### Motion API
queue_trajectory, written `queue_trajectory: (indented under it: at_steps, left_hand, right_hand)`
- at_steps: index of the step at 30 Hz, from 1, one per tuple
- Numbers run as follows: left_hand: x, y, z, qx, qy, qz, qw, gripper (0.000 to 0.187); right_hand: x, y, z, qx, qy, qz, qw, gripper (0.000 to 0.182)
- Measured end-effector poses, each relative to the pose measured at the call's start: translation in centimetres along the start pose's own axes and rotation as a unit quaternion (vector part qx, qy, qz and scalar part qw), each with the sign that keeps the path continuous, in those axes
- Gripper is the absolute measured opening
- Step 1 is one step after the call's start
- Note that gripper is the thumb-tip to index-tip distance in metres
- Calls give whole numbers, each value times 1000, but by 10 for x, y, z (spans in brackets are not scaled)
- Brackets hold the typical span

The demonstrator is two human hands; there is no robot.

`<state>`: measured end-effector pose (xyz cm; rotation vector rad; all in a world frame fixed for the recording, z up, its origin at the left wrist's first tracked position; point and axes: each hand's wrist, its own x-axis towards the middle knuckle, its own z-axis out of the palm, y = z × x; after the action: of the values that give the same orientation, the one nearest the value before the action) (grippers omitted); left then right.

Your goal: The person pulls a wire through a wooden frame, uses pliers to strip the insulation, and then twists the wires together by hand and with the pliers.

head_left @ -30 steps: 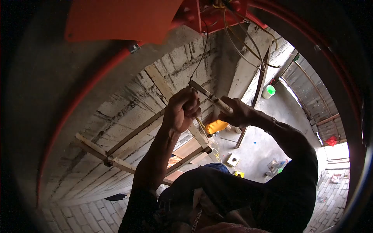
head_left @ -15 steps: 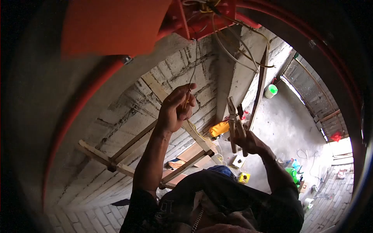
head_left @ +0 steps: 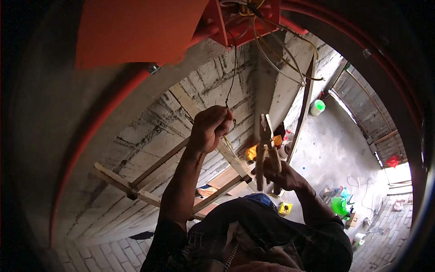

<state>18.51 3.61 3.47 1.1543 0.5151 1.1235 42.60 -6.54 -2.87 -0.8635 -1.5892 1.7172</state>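
Note:
My left hand point(head_left: 211, 129) is closed in a pinch on the end of a thin dark wire point(head_left: 234, 75). The wire runs up to a red electrical box point(head_left: 247, 34) overhead. Below this fist, a yellow wire point(head_left: 228, 143) hangs down. In my right hand point(head_left: 283, 174) are pliers point(head_left: 266, 147) with light-coloured handles, jaws pointing up and parted. They are apart from the wire, and nothing shows between the jaws. From the box, several loose white and yellow wires point(head_left: 283, 56) dangle to the right.
An orange panel point(head_left: 136, 31) and red conduit point(head_left: 95, 118) are close overhead. A wooden ladder-like frame point(head_left: 165, 167) leans by the brick wall point(head_left: 149, 127). Far below, the floor point(head_left: 326, 145) holds a green-topped bucket point(head_left: 318, 107), green containers point(head_left: 340, 206) and a yellow box point(head_left: 285, 208).
My left hand has dropped slightly and turned, its fingers now tighter around the wire. The pliers have shifted left, closer to the left hand, and their jaws and handles have spread apart.

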Motion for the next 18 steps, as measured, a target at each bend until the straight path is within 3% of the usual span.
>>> queue_trajectory:
  at_steps: [2, 4, 6, 10, 13, 18]
  left_hand:
    - [2, -1, 0, 6, 5, 2, 1000, 27]
    - [3, -5, -4, 4, 11, -5, 1000, 28]
    - [3, -7, -4, 1, 8, 2, 1000, 28]
    - [2, -6, -2, -57, 7, 9, 998, 25]
    - [3, -16, -7, -2, 42, 45, 998, 25]
    - [0, -14, -2, -16, 75, 8, 997, 25]
  right_hand:
    - [4, -24, 4, 111, -116, 38, 986, 52]
    - [14, -29, 16, 170, -181, -21, 969, 75]
    - [23, -49, 30, 312, -258, -9, 914, 79]
    - [37, -52, 46, 387, -312, -6, 868, 81]
    - [39, -52, 51, 417, -336, 2, 844, 77]
    - [42, -52, 52, 429, -340, -3, 837, 73]
